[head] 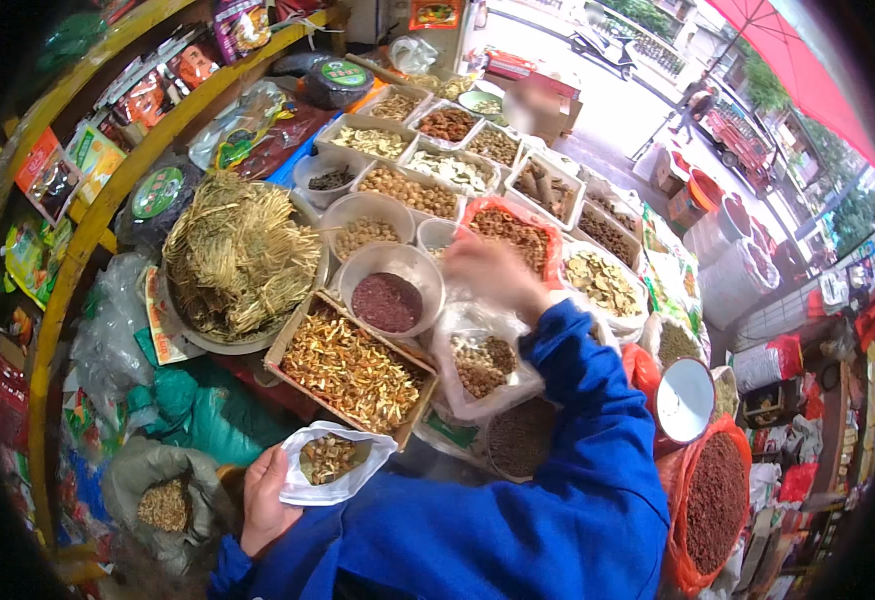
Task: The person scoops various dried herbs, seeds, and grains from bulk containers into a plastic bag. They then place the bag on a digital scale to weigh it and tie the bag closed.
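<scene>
My left hand point(266, 499) grips the side of a white plastic bag point(332, 491), low in the view. The bag's mouth faces up and shows mixed dried spices point(329, 457) inside. Blurred by motion, my right hand point(494, 276) is stretched out over the trays. Beneath its fingers is a small clear plastic tub point(437, 234), partly hidden. Beside it lies a red plastic bag of brown dried spice point(511, 232). I cannot make out whether the right fingers hold anything. Nearer me are a tub of dark red grains point(386, 302) and a clear bag of round pale spices point(485, 367).
A cardboard box of orange-yellow dried pieces point(347, 364) adjoins a metal basin of bundled dried stalks point(239, 255). Several white trays of dried goods point(411, 191) extend beyond. A white enamel bowl point(685, 400) and a red-lined sack point(715, 499) stand right. Yellow shelving point(100, 217) borders the left.
</scene>
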Action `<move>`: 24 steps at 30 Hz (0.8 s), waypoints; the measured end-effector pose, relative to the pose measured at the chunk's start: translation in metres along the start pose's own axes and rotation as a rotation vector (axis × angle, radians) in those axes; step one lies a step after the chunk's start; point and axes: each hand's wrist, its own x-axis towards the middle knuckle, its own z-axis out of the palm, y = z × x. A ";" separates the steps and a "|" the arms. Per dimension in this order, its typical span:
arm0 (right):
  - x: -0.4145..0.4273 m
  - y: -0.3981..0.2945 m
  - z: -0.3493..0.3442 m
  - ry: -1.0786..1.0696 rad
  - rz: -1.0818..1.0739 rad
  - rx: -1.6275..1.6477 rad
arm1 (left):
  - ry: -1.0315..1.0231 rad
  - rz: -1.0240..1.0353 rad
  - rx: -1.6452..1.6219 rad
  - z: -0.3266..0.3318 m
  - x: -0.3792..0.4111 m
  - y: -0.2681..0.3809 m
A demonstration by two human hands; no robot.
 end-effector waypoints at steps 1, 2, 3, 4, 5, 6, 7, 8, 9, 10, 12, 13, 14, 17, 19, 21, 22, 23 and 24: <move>-0.019 -0.040 0.034 -0.179 -0.084 -0.038 | 0.009 0.010 0.001 0.002 0.001 -0.001; -0.018 -0.026 0.069 -0.408 -0.434 -0.063 | -0.007 0.013 0.005 0.007 0.004 -0.002; -0.031 -0.043 0.106 -0.654 -0.493 -0.036 | -0.010 0.031 0.019 0.007 0.005 -0.004; -0.043 -0.043 0.146 -0.792 -0.630 0.035 | -0.018 0.049 0.037 0.006 0.005 -0.006; -0.055 -0.067 0.167 -0.953 -0.649 -0.135 | -0.014 0.073 0.054 0.005 0.004 -0.006; -0.065 -0.054 0.194 -0.915 -0.608 -0.231 | -0.065 0.058 0.091 0.013 0.004 -0.003; -0.070 -0.034 0.225 -0.898 -0.581 -0.315 | -0.111 0.070 0.172 0.018 0.001 -0.001; -0.072 -0.021 0.242 -0.772 -0.608 -0.331 | -0.120 0.097 0.286 0.012 -0.001 -0.003; -0.071 -0.008 0.256 -0.642 -0.633 -0.347 | -0.131 0.124 0.401 0.007 -0.001 -0.005; -0.064 0.006 0.272 -0.628 -0.525 -0.249 | -0.151 0.141 0.473 0.006 -0.001 -0.005; -0.057 0.000 0.279 -0.748 0.036 0.207 | -0.148 0.118 0.439 0.006 -0.002 -0.004; -0.059 -0.005 0.278 -0.790 0.364 0.411 | -0.143 0.107 0.422 0.005 -0.003 -0.003; -0.065 -0.006 0.269 -0.721 0.104 0.292 | -0.126 0.101 0.346 0.001 -0.002 -0.006; -0.075 -0.027 0.238 -0.523 -0.660 -0.120 | -0.089 0.154 0.204 0.002 0.001 -0.006; -0.074 -0.035 0.209 -0.746 -0.698 -0.197 | -0.065 0.152 0.190 -0.005 0.003 -0.008; -0.070 -0.048 0.176 -0.844 -0.532 -0.017 | -0.038 0.150 0.207 -0.011 0.004 -0.008; -0.068 -0.057 0.149 -0.732 -0.467 -0.066 | 0.094 0.122 0.217 -0.011 0.000 -0.008; -0.062 -0.060 0.117 -0.596 -0.456 -0.190 | 0.118 0.107 0.239 -0.012 -0.003 -0.008; -0.052 -0.046 0.089 -0.399 -0.460 -0.254 | 0.150 0.096 0.258 -0.016 -0.007 -0.008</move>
